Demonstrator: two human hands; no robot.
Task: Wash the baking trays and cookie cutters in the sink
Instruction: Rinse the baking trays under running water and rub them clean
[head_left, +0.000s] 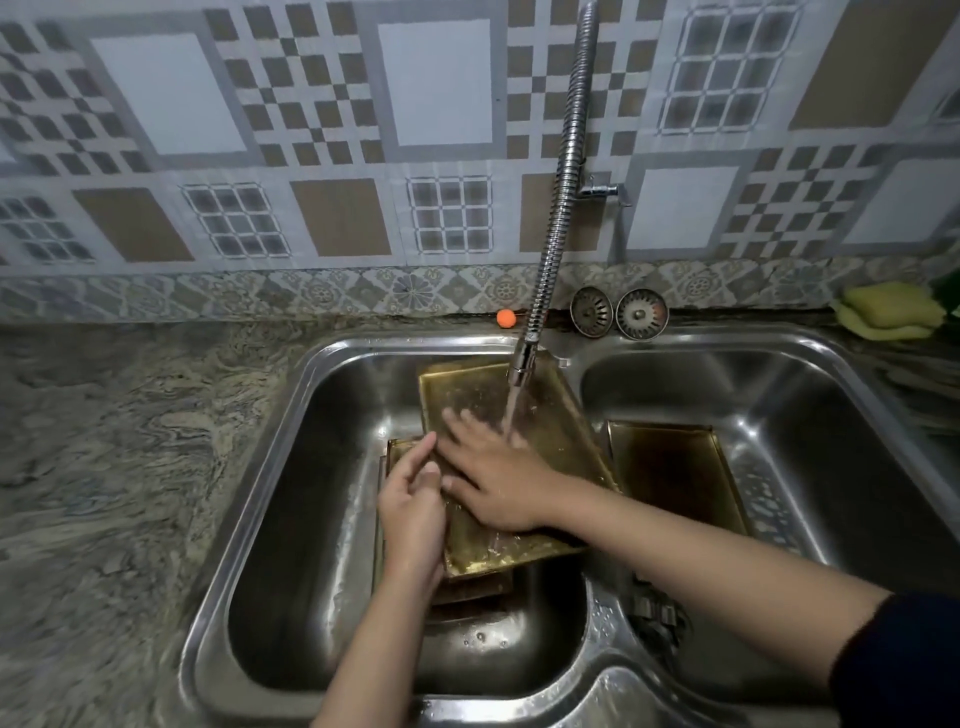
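Dark-sleeved, the right hand (493, 483) is spread flat, fingers (460, 423) straight, on the wet golden rectangular baking tray (550, 441) tilted in the left steel sink basin (291, 519). Its left edge is gripped by the curled left hand (413, 512). Rubbing is best kept under the stream from the coiled chrome tap hose (563, 176), the tray held firmly tilted. A second golden tray (675, 467) lies in the right basin.

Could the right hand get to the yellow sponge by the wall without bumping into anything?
Probably yes. The right hand lies flat on the tray in the left basin, holding nothing. The yellow sponge sits on the counter behind the right basin, and nothing tall stands between them.
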